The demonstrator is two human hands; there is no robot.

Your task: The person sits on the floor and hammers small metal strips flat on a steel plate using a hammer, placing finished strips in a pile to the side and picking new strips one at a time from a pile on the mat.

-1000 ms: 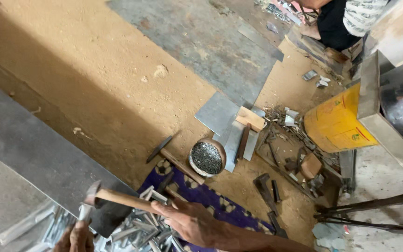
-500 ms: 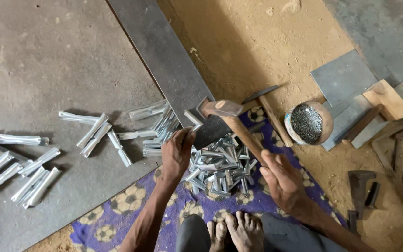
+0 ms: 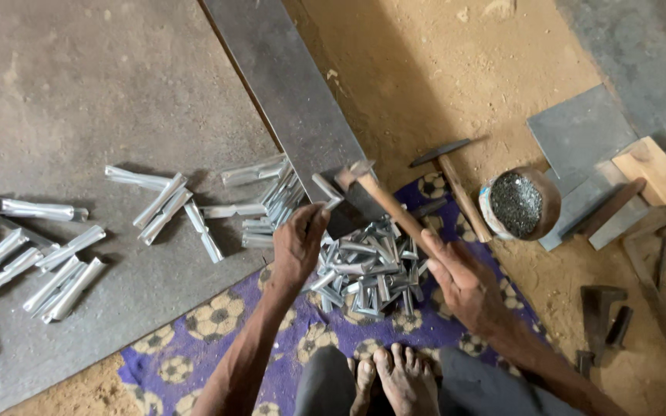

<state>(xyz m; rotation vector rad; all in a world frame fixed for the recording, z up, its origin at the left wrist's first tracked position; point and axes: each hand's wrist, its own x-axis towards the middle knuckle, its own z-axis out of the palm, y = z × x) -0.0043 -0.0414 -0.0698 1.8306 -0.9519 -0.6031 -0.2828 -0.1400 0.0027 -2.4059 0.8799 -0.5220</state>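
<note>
The right hand [image 3: 468,281] is wrapped tight around the wooden handle of a hammer [image 3: 383,202], fingers curled closed near the lower end of the shaft. The handle runs up and to the left from the fist, and the blurred metal head sits over a dark metal block [image 3: 352,217] at the top edge of the cloth. The left hand [image 3: 298,245] pinches a small bright metal piece [image 3: 325,187] between thumb and fingertips, holding it on that block just beside the hammer head.

Between the two hands lies a heap of short folded metal clips [image 3: 368,270], shiny, silver and angular, piled loosely and touching the block. They rest on a purple cloth [image 3: 217,323] printed with football shapes, which runs down to the person's bare feet [image 3: 395,377].

A long dark steel strip [image 3: 287,85] slants from the top of the view down to the block, dividing a grey sheet [image 3: 79,100] on the left from sandy ground on the right. On the grey sheet, longer silver pieces [image 3: 163,208] lie scattered in small groups, leaving open surface above them.

To the right, a second hammer [image 3: 456,185] lies on the sand just beside a round bowl [image 3: 519,204] filled with small dark bits. Beyond it lie flat grey plates [image 3: 580,139] and a wooden block [image 3: 651,169], well apart from the hands. The sand between the strip and the bowl is bare.
</note>
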